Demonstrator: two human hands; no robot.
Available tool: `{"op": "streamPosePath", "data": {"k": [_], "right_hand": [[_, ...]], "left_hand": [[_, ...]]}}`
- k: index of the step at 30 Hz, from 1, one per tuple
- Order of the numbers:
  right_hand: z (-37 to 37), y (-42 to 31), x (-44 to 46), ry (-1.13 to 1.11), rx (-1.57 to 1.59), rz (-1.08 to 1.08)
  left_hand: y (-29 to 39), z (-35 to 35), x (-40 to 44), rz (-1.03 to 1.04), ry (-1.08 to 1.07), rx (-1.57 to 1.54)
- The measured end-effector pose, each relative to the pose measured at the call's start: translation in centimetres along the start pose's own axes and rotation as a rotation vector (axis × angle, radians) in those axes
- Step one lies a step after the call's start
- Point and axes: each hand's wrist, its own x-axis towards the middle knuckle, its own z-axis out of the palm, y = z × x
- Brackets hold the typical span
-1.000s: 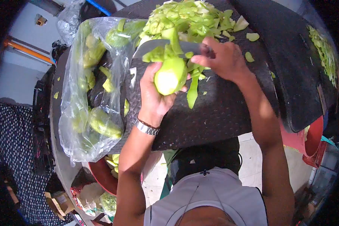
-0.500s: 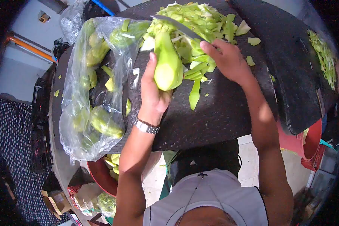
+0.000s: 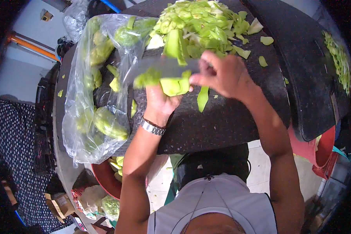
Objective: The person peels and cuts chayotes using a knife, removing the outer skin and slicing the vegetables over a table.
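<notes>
My left hand (image 3: 160,100) is closed around a pale green, pear-shaped chayote (image 3: 176,86), its peeled lower end facing me. Across the middle of it passes a knife (image 3: 163,67), its blade blurred by motion. My right hand (image 3: 222,76) grips the knife's handle, with the thumb close to the chayote. Blurred green peel (image 3: 148,78) shows along the near edge of the blade, left of the chayote. Behind them rises a heap of green peelings (image 3: 199,25). One long strip of peel (image 3: 202,99) lies on the dark tabletop (image 3: 222,124) below my right hand.
On the left, a clear plastic bag (image 3: 76,117) holds several green chayotes (image 3: 110,124). A red tub (image 3: 105,179) with pale green pieces stands below the table's left edge. Another red container (image 3: 314,146) is at the right, under a black board (image 3: 300,78). More shreds (image 3: 336,62) lie far right.
My right hand has brought the knife from beyond the chayote down and toward me, so the blade now crosses it. My left hand still holds the chayote in about the same place.
</notes>
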Motion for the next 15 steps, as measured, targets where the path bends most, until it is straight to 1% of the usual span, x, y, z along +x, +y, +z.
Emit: {"op": "streamPosePath", "data": {"k": [1,2,3,4,5,7,10,11,13,14,15], "right_hand": [[-0.1,1.0,0.3,0.037,-0.038,0.057],[-0.1,1.8,0.5,0.076,-0.078,0.114],[-0.3,1.9,0.7,0.084,-0.045,0.113],[-0.5,1.7,0.6,0.045,-0.018,0.075],[-0.6,1.2,0.4,0.004,0.011,0.036],[-0.9,-0.6,0.0,-0.09,0.04,-0.024],[-0.3,-0.3,0.0,-0.021,0.043,-0.088],[-0.7,0.0,0.1,-0.07,0.001,0.014],[-1.1,2.0,0.6,0.027,-0.009,0.047],[-1.3,2.7,0.7,0.08,-0.015,0.064],[-1.5,2.6,0.7,0.08,-0.031,0.063]], "left_hand": [[0.0,0.0,-0.3,0.004,-0.063,0.031],[0.0,0.2,-0.4,-0.02,-0.049,0.039],[0.1,0.7,-0.4,-0.043,-0.037,0.045],[0.0,1.1,-0.4,-0.063,-0.028,0.05],[-0.5,0.0,-0.6,-0.033,0.038,0.082],[-0.3,1.9,-0.1,-0.016,0.205,-0.083],[0.0,1.7,-0.5,-0.022,0.216,-0.107],[-0.2,1.1,-0.9,-0.023,0.155,-0.032],[-0.1,1.1,-0.8,-0.055,0.066,0.123],[-0.1,1.0,-0.7,-0.069,0.044,0.079],[0.0,0.9,-0.7,-0.081,0.023,0.035]]}}
